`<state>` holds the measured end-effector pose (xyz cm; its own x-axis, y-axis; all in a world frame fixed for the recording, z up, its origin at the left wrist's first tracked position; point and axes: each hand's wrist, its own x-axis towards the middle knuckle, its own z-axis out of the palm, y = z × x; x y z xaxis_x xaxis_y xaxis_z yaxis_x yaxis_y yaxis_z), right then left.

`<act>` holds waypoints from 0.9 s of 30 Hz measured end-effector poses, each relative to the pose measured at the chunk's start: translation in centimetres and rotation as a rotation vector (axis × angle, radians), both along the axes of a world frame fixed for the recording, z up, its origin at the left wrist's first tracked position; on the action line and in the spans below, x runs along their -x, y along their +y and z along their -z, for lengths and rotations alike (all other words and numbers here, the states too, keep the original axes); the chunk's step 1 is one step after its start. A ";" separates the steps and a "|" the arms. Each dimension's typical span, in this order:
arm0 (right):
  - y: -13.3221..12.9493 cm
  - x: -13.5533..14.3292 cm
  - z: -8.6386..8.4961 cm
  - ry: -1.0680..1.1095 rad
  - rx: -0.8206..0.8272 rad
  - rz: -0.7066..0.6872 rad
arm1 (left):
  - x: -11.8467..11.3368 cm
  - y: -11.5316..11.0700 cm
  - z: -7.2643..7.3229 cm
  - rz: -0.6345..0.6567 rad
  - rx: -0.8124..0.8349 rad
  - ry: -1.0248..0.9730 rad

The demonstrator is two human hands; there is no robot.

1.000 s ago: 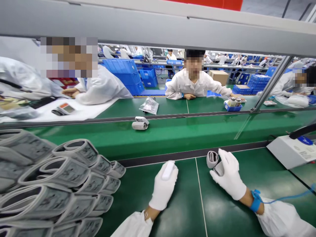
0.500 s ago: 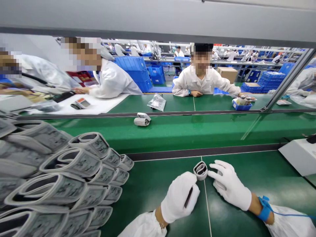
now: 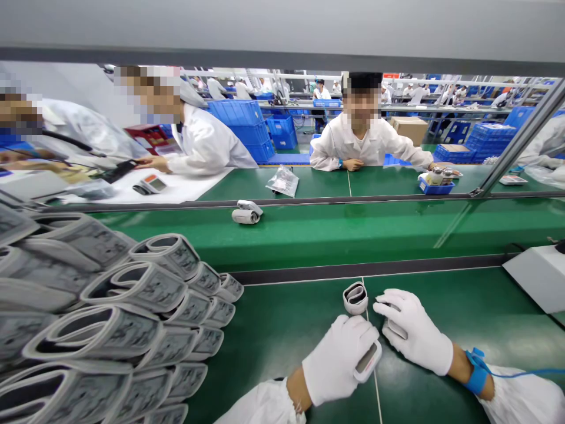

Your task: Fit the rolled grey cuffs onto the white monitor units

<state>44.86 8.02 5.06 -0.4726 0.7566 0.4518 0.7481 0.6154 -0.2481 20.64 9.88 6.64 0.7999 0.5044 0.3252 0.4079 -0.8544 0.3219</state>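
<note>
My left hand [image 3: 339, 359], in a white glove, grips a small white wrist blood pressure monitor [image 3: 368, 360]. The device's pale face and rounded edge show past my fingers. Just beyond that hand, a rolled grey cuff [image 3: 355, 298] stands on the green bench, its coiled end visible. My right hand [image 3: 415, 330], also gloved, is curled low over the bench to the right. Something pale shows under its fingers, mostly hidden, and I cannot make out what it is. A blue strap [image 3: 475, 371] circles my right wrist.
Many rolled grey cuffs [image 3: 132, 285] are piled high at the left. A monitor with its cuff [image 3: 247, 213] lies on the green conveyor [image 3: 309, 235]. A white box-shaped device [image 3: 536, 277] stands at the right. Several co-workers in white coats sit beyond the metal rail.
My left hand has turned and moved slightly right, bringing the monitor's pale face into view. The cuff by it sits slightly higher in the view. My right hand has hardly moved.
</note>
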 end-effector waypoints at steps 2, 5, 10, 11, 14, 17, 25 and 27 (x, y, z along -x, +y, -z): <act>0.0 0.0 0.2 0.007 0.009 0.008 | 0.1 0.0 0.0 0.004 0.000 -0.001; 0.0 0.0 0.2 0.017 0.016 0.014 | 0.1 0.0 0.0 0.008 0.008 -0.006; 0.1 0.0 0.1 0.027 0.011 0.003 | 0.3 0.1 0.1 0.014 0.053 0.004; 0.1 0.1 0.0 0.030 0.012 0.002 | 0.3 0.1 0.1 0.015 0.062 0.006; 0.1 0.1 0.2 0.030 0.020 0.001 | 0.4 0.0 0.1 -0.001 0.071 0.000; 0.0 0.0 0.8 0.062 0.030 0.074 | 0.4 -0.2 0.3 -0.017 0.057 -0.034; -0.4 -0.4 2.3 0.101 0.088 0.226 | 0.4 -0.3 0.4 -0.032 0.031 -0.092; -0.3 -0.3 2.3 0.088 0.085 0.222 | 0.4 -0.3 0.3 -0.032 0.037 -0.085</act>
<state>45.12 7.72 2.73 -0.2518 0.8748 0.4139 0.8360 0.4121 -0.3624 20.23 9.62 6.37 0.7532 0.5423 0.3722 0.4047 -0.8282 0.3877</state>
